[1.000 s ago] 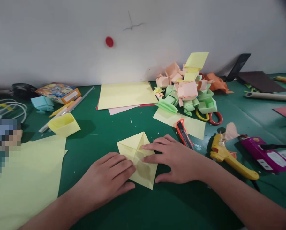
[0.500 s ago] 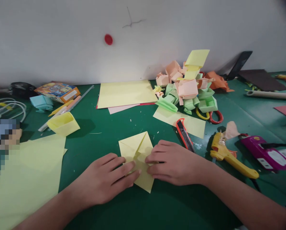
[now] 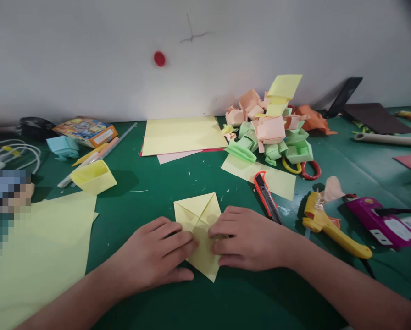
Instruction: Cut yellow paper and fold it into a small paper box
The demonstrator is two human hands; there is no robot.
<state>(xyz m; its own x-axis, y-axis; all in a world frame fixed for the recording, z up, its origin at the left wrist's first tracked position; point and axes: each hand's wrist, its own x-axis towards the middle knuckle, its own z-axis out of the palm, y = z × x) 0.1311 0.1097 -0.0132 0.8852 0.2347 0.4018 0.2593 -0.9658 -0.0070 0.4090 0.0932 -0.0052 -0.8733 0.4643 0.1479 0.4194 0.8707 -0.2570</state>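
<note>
A small folded yellow paper square [image 3: 200, 215] lies on the green table [image 3: 198, 298] in front of me. My left hand [image 3: 153, 256] rests flat on its left corner, fingers stretched toward the middle. My right hand [image 3: 250, 238] lies on its right side with fingers curled inward, the tips pressing a folded flap near the paper's centre. The fingertips of both hands almost meet over the paper. The paper's lower tip shows between the hands.
A red box cutter [image 3: 265, 195], a yellow glue gun [image 3: 325, 224] and a purple device [image 3: 380, 220] lie to the right. A pile of folded paper shapes [image 3: 272, 133] over scissors [image 3: 305, 169] sits behind. Yellow sheets [image 3: 183, 135], a yellow paper box [image 3: 93, 176] and large sheets [image 3: 40, 256] lie left.
My right hand's fingers have curled in and pulled the right flap toward the centre. My left hand shifted slightly. The paper now looks narrower and more folded.
</note>
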